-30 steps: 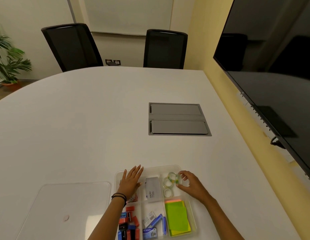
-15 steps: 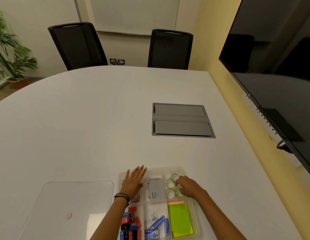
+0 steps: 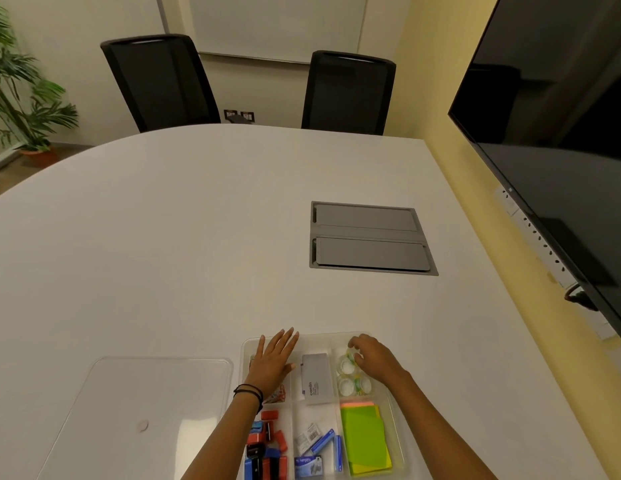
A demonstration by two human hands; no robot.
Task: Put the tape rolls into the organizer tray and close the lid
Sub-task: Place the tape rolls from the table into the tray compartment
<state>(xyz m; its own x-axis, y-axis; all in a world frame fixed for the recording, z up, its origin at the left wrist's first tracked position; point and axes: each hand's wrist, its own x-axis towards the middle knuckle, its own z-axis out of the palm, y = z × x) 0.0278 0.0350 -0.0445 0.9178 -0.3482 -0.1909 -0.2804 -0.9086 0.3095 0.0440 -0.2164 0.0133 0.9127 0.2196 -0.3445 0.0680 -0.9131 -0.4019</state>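
Lying against right fingers: tape rolls

White table, clear organizer tray, clear lid beside it

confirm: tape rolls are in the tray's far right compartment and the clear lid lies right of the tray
Not quite: the head view shows the clear lid lying left of the tray. The tape rolls are in its far right compartment.
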